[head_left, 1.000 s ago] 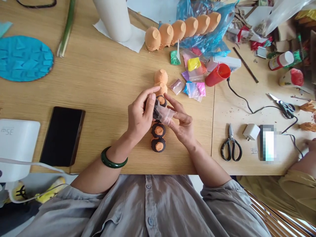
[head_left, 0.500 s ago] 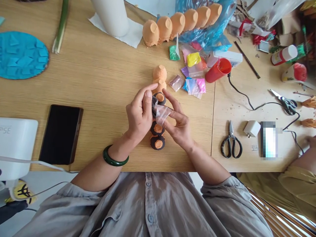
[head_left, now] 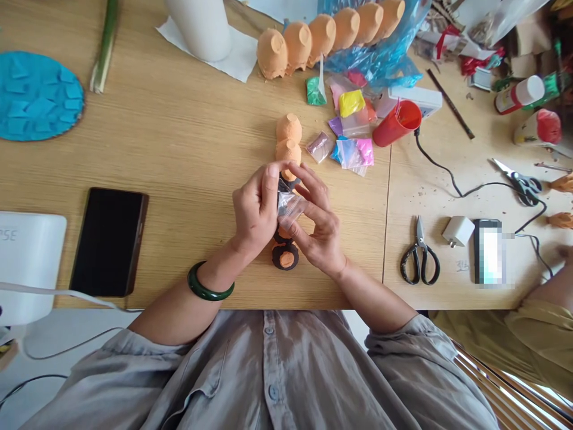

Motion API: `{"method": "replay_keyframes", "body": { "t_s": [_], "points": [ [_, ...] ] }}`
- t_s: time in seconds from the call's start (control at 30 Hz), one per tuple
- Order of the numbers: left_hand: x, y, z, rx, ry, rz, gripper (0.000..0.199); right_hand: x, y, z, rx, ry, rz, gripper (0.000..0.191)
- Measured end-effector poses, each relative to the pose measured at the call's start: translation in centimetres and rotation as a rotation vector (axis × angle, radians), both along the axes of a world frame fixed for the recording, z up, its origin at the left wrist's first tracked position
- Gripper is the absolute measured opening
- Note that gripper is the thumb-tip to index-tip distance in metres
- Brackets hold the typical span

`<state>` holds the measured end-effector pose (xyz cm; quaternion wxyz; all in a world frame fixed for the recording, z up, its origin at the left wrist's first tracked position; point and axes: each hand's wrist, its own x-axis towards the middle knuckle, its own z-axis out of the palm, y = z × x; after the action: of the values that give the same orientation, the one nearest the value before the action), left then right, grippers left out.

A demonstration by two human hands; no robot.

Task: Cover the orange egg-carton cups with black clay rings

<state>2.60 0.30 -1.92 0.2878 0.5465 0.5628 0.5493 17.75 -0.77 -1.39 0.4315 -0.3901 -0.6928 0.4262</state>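
A small clear plastic bag (head_left: pixel 290 206) with dark material inside is held between my two hands, above a column of egg-carton cups. My left hand (head_left: pixel 257 209) grips its left side with bent fingers, thumb on top. On the other side, my right hand (head_left: pixel 320 224) pinches the bag's edge between thumb and fingers. Below the hands lies a cup with a dark ring around its orange centre (head_left: pixel 285 258). Above them are plain orange cups (head_left: pixel 289 128). The middle of the column is partly hidden by the hands and bag.
A longer orange carton strip (head_left: pixel 322 34) lies at the back, near colourful clay packets (head_left: pixel 351 103) and a red cup (head_left: pixel 396 123). Black-handled scissors (head_left: pixel 419 254) are at right, a phone (head_left: pixel 110 242) at left. A person's arm (head_left: pixel 555 286) shows at the right edge.
My right fingers have moved in closer to my left fingertips, over the column. The bag has shifted slightly left, and the hands now cover more of the lower dark-ringed cups.
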Motion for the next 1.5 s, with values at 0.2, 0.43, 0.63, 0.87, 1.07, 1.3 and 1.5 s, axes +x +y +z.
{"method": "replay_keyframes", "body": {
  "t_s": [0.2, 0.43, 0.63, 0.87, 1.07, 1.3, 1.5],
  "points": [
    [0.0, 0.2, 0.6, -0.079, -0.053, -0.073, 0.058, 0.3, 0.5, 0.5, -0.046, 0.005, -0.011, 0.043],
    [-0.4, 0.4, 0.8, -0.102, -0.084, -0.061, 0.055, 0.4, 0.6, 0.0, -0.007, -0.024, -0.082, 0.037],
    [-0.5, 0.9, 0.8, -0.080, -0.182, -0.024, 0.059, 0.9, 1.1, -1.6, 0.098, -0.047, -0.072, 0.036],
    [-0.5, 1.1, 1.2, -0.115, -0.246, -0.022, 0.055, 1.3, 1.9, -2.3, 0.227, -0.100, -0.004, 0.030],
    [-0.5, 1.0, 1.2, -0.255, -0.362, -0.082, 0.042, 2.1, 2.5, -0.9, 0.122, -0.057, 0.033, 0.031],
    [-0.9, 1.6, 1.2, -0.308, -0.460, -0.054, 0.038, 2.1, 2.5, -0.3, -0.167, 0.191, 0.065, 0.039],
    [-1.0, 1.8, 1.0, -0.328, -0.478, -0.008, 0.033, 1.8, 2.1, 0.3, -0.315, 0.292, 0.016, 0.034]
  ]
}}
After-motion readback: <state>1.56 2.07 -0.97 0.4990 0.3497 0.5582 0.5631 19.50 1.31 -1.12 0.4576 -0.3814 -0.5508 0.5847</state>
